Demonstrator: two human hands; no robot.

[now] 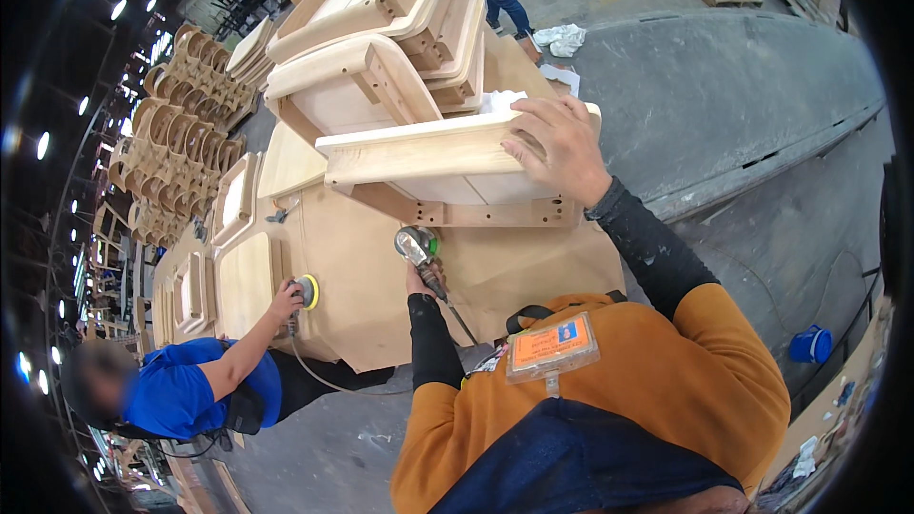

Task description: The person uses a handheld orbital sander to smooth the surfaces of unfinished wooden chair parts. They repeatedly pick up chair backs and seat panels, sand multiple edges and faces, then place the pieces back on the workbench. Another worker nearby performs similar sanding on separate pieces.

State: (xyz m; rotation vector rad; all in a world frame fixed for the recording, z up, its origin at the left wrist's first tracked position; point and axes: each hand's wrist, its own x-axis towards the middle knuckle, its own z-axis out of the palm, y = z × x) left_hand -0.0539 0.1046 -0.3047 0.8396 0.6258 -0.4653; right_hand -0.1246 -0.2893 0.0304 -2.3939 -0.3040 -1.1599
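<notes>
My right hand (564, 148) grips the right end of a pale wooden seat frame (428, 154), fingers over its upper edge. The frame stands tilted on its side, and its underside with corner blocks and drilled holes faces me. Low beside the table's near edge, my left hand (419, 281) is wrapped round a handheld orbital sander (415, 246) with a green pad. The sander is apart from the frame, just below it. Part of my left hand is hidden behind the tool.
Behind the frame rises a stack of similar wooden frames (381, 67) on the brown-covered table (352, 276). At left a co-worker in blue (190, 385) holds a yellow-padded sander (307, 292). Curved wooden parts (176, 133) are piled beyond. A blue bucket (810, 345) stands right.
</notes>
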